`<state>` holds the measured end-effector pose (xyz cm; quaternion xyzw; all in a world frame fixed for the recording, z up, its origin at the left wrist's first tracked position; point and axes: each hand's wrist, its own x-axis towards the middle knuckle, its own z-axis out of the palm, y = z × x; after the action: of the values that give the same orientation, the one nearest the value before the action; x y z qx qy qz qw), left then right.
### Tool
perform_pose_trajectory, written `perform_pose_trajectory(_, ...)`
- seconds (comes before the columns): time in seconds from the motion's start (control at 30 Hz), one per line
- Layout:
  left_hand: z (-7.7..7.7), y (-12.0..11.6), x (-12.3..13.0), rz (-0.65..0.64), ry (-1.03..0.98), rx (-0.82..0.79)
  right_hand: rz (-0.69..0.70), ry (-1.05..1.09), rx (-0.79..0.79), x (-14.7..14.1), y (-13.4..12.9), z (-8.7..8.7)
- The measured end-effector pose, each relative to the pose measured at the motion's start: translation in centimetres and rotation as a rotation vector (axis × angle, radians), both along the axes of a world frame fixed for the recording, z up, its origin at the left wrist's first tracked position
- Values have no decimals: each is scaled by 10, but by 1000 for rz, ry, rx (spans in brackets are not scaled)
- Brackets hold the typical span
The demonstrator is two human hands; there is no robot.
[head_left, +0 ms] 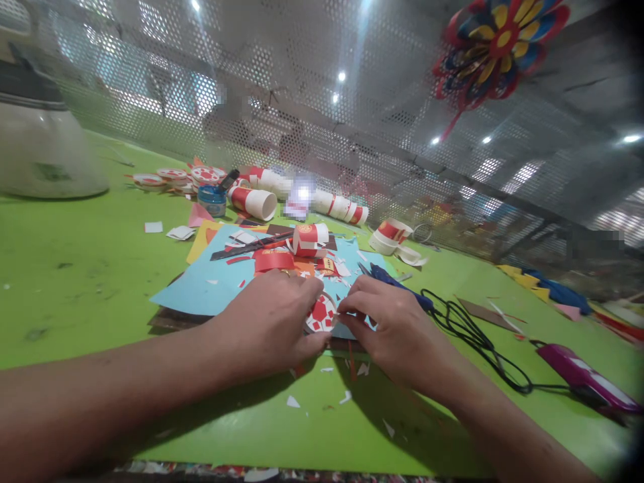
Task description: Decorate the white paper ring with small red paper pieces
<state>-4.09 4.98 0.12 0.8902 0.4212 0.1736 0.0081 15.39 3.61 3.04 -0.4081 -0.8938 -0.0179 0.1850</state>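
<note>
Between my hands is a small round paper disc [320, 314] with a white face, a red pattern and a pale rim. My left hand [274, 318] is closed around its left side, thumb below and fingers above. With pinched fingertips, my right hand [385, 322] touches the disc's right edge; whether a small piece sits in that pinch I cannot make out. Under them lies light blue paper [201, 285] strewn with red and white scraps. Just beyond my fingers are a red paper strip [273, 260] and a cut red-and-white paper cup [309, 239].
A blue glue gun [397, 282] lies right of my right hand, its black cable [483, 349] coiled beside it. A purple device [586, 376] is at the right. Farther back are a blue jar [212, 200], paper cups [254, 202] and decorated discs [207, 174]. A white kettle-like appliance [47, 144] stands left.
</note>
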Motion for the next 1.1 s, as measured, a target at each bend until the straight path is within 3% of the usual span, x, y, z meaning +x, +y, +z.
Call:
perform_pose_trajectory(0.13,1,0,0,4,-47,-28,-55,43,46,2,0,5)
perform_pose_trajectory(0.37,2,0,2,21,-53,-54,-156,68,-127,10,4,10)
perform_pose_trajectory(0.67,1,2,2,54,22,28,-255,126,-196,20,11,13)
perform_pose_trajectory(0.87,1,3,0,113,53,-29,-341,84,-280,34,23,14)
perform_pose_trajectory(0.93,2,3,0,117,71,-34,-284,-9,-343,36,20,16)
perform_pose_trajectory(1.1,9,4,-1,105,113,-62,67,-226,-438,32,1,24)
